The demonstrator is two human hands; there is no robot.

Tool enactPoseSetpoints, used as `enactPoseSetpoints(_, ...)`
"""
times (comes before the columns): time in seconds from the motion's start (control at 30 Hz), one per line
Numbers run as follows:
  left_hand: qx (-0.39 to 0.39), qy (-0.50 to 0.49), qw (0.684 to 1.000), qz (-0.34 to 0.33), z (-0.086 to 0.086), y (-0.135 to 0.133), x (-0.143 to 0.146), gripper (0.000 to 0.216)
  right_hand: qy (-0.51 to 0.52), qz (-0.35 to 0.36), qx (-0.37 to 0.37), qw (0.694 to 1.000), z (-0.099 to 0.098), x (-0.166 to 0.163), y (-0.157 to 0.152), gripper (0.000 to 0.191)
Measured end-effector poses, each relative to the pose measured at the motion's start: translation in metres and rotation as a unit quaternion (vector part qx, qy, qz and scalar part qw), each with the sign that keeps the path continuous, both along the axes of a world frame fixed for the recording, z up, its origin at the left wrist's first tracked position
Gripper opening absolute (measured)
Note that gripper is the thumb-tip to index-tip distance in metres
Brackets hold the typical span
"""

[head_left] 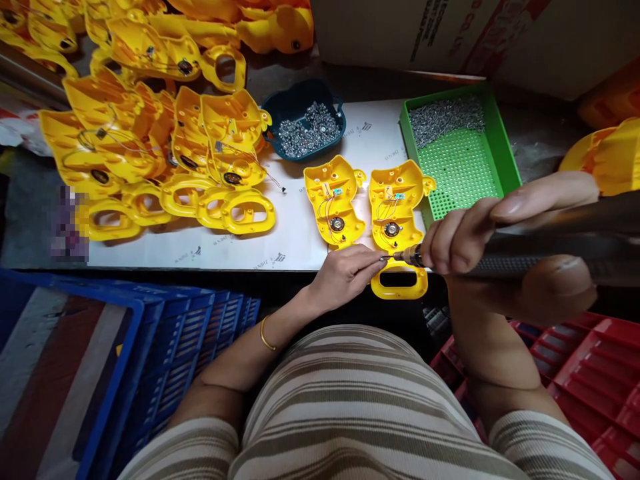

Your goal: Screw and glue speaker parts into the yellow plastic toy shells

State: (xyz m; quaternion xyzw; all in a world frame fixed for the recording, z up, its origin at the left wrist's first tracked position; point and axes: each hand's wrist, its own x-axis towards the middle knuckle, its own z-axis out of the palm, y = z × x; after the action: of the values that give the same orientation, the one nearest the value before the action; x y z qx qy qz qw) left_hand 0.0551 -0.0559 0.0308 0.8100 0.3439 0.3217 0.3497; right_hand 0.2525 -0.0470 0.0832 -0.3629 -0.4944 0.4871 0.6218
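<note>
My right hand (465,237) is wrapped round a dark electric screwdriver (520,250), which points left. Its thin bit reaches the fingertips of my left hand (347,273). Those fingers are pinched together on a tiny shiny metal piece that looks like a screw, mostly hidden. Under the bit lies a yellow plastic toy housing half (400,180), open side up, with a round speaker, wires and a small green board inside, and a ring handle at its near end. A matching housing half (333,193) lies to its left, its near end covered by my left hand.
A dark bowl (305,150) of small metal parts stands behind, and a green tray (450,160) of screws is at the right. Several yellow housings (220,140) are piled at the left. Blue crates (165,353) and red crates (595,373) flank me below the table edge.
</note>
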Motion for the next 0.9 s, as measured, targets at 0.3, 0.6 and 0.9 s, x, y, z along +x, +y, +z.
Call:
enactPoseSetpoints(0.3,-0.007,0.001,1.000,-0.002,0.003,0.002,0.002,0.025,0.000,-0.023,-0.019,1.000,0.003,-0.003,-0.002,0.045)
enactPoseSetpoints(0.6,-0.016,0.024,1.000,0.000,0.004,0.001,0.002,0.023,-0.034,-0.025,-0.026,0.999,-0.014,-0.001,0.007,0.049)
enactPoseSetpoints(0.9,-0.024,0.027,0.999,-0.004,0.004,0.003,0.001,0.025,-0.010,-0.014,0.010,1.000,-0.019,0.005,0.009,0.049)
